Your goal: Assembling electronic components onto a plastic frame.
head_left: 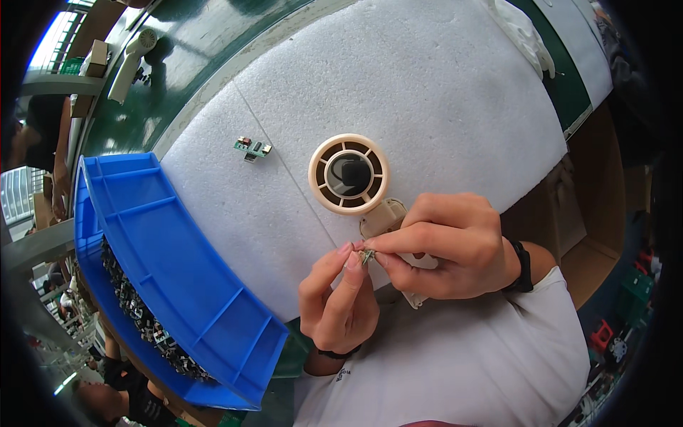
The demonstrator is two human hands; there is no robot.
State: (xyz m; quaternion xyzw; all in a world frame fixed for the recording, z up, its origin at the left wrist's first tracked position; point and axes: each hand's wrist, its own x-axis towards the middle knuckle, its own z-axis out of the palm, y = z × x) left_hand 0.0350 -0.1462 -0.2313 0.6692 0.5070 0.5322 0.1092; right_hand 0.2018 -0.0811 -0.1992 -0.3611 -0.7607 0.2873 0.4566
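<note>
A cream handheld fan [385,172] with a round, spoked grille and a dark centre lies on the foam sheet in front of me. Its handle [383,218] runs toward me and passes partly beneath my right hand. My left hand [337,299] and my right hand [455,245] meet at the near edge of the sheet, fingertips pinched. Between them is a small green-and-metal circuit board [366,257], mostly hidden by the fingers. Another small green circuit board [252,148] with metal and copper-coloured parts lies to the left of the fan.
White foam sheet [455,92] covers the green table [199,53]. A blue bin [181,245] at left contains many small boards. Another handheld fan [131,64] lies far left; white cloth [523,35] lies far right. A cardboard box [605,206] stands at right; people are at left.
</note>
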